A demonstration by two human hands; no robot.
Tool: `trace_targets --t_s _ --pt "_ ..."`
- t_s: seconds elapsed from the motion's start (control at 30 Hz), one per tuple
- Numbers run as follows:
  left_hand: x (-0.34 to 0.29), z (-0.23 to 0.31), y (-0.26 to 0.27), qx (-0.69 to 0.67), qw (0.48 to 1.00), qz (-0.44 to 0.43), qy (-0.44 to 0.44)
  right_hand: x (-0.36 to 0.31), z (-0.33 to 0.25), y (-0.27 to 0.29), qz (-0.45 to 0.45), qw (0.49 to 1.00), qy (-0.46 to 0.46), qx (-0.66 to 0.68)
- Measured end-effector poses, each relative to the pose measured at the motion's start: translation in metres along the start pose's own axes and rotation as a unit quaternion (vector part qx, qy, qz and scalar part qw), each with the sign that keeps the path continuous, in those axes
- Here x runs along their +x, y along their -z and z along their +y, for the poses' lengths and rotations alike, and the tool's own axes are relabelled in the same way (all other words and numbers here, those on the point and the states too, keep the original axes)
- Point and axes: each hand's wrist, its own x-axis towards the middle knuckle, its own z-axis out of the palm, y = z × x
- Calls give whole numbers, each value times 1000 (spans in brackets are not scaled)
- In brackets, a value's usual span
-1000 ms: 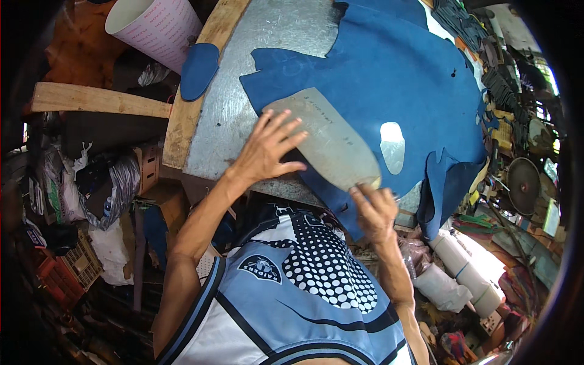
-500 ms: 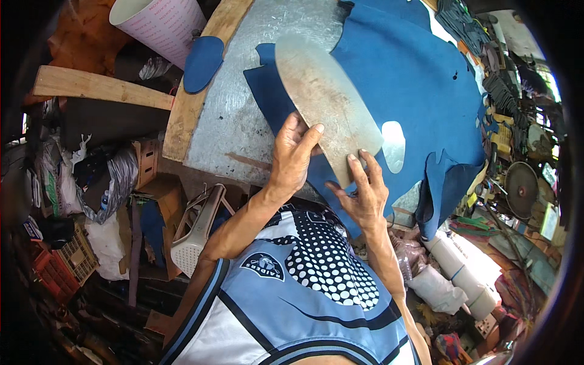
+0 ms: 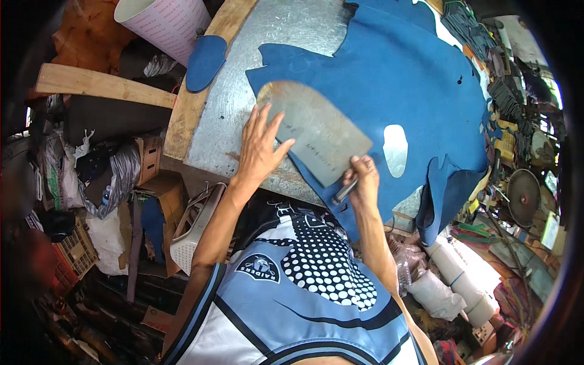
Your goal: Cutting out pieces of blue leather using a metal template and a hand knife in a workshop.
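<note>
The plate point(image 3: 316, 131) lies over the blue sheet point(image 3: 407, 73), near the edge that is closest to the person. It is grey, with one round end and one straight end. The round end points up and to the left. The straight end is by the right hand point(image 3: 363, 179). I cannot tell if the plate is down flat all over.

The left hand point(image 3: 258, 143) is open, with its fingers spread. Its fingertips are at the plate's left side, and some seem to rest on top. I cannot tell how hard they push. The right hand is closed around a small dark tool point(image 3: 342, 194), just beside the plate's straight end. Its tip is too small to make out.

The step in hand looks like getting the plate to sit in its place on the blue sheet. The next move seems to call for a firm left hand, so the plate does not slide, and a good look to see that blue is under every edge.

Up and to the right of the right hand, the sheet has a hole point(image 3: 395, 151), and the shiny table point(image 3: 222, 128) seems to show through. A cut blue piece point(image 3: 205, 64) lies at the table's left side, on the wood edge point(image 3: 181, 131).
</note>
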Motion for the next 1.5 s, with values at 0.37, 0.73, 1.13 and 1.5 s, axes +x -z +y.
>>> trace_targets --t_s 0.37,0.73,1.13,1.5 --pt "-15 -26 -20 107 993 -48 13 -5 25 -7 -20 998 -48 42" --pt "-3 -33 -17 135 990 -40 -6 5 -41 -19 -30 960 123 -248" --pt "-8 -73 -18 -126 991 -32 28 -46 -118 -143 -181 776 415 -439" --pt "-3 -46 -11 152 987 -23 -43 42 -20 1 -17 869 206 -450"
